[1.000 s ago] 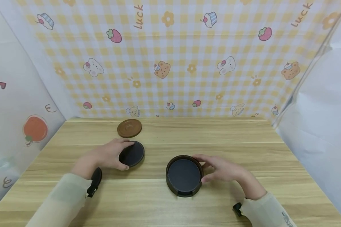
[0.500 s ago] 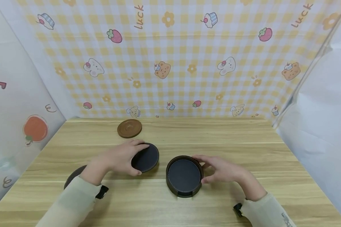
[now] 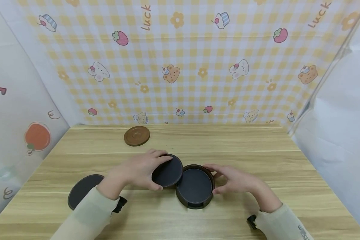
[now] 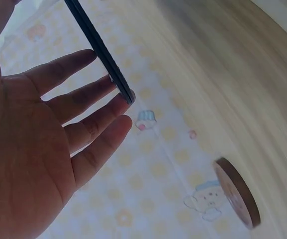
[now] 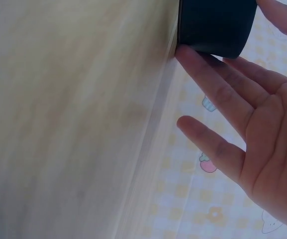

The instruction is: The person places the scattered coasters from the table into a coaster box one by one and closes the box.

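My left hand (image 3: 141, 168) grips a round black leather-look coaster (image 3: 169, 171) by its edge, thumb at the near side and fingers at the far side. Seen edge-on in the left wrist view, the coaster (image 4: 103, 52) shows two thin dark layers. Its right edge overlaps the left rim of a round black coaster holder (image 3: 184, 198) in the head view; whether they touch I cannot tell. Inside the holder lies another black coaster (image 3: 194, 185). With thumb and fingers, my right hand (image 3: 235, 180) holds the holder's right side; the right wrist view shows the holder's wall (image 5: 215, 27) between them.
A black disc (image 3: 84, 190) lies on the wooden table (image 3: 243, 146) at the left, partly behind the left forearm. Farther back is a brown round coaster (image 3: 137, 136) with a ringed top. A checked cloth (image 3: 198, 90) stands behind the table.
My left hand has carried the black coaster rightward, up to the holder's left rim, uncovering more of the black disc at the left. My right hand and the holder have stayed in place.
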`<action>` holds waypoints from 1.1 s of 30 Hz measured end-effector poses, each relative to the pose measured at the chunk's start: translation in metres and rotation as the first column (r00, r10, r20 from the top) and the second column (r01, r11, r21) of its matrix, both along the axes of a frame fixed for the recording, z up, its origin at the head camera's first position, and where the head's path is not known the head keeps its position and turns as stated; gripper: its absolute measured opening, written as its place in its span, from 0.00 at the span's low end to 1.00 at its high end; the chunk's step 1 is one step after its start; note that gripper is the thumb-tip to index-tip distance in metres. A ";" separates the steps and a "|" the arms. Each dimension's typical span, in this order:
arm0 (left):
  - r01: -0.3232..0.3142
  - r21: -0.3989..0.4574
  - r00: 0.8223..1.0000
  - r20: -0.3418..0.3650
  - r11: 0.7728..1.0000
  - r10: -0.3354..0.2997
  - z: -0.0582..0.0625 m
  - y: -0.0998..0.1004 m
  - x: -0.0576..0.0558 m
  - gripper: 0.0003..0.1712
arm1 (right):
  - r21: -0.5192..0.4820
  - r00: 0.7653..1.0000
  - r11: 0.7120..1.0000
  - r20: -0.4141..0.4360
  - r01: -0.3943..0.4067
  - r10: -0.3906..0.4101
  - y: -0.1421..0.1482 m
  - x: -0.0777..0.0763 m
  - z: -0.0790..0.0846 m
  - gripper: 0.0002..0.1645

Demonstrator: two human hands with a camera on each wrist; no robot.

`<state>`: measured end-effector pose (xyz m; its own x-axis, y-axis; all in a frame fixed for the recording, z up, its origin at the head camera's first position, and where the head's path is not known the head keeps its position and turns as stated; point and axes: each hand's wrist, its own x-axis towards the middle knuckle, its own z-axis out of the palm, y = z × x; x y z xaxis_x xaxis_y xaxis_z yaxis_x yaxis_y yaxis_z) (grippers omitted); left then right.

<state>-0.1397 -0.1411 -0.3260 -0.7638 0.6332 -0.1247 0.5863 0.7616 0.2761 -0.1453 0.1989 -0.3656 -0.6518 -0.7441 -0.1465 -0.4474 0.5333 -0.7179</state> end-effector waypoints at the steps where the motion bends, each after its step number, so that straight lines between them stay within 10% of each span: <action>1: 0.005 0.000 1.000 0.004 1.000 -0.005 0.000 0.002 0.000 0.54 | -0.001 1.000 1.000 0.001 0.000 0.000 0.000 0.000 0.000 0.48; 33: 0.196 -0.033 0.980 0.044 0.980 -0.194 -0.005 0.069 -0.005 0.53 | -0.035 0.998 0.999 0.054 -0.015 0.017 0.001 -0.001 0.001 0.48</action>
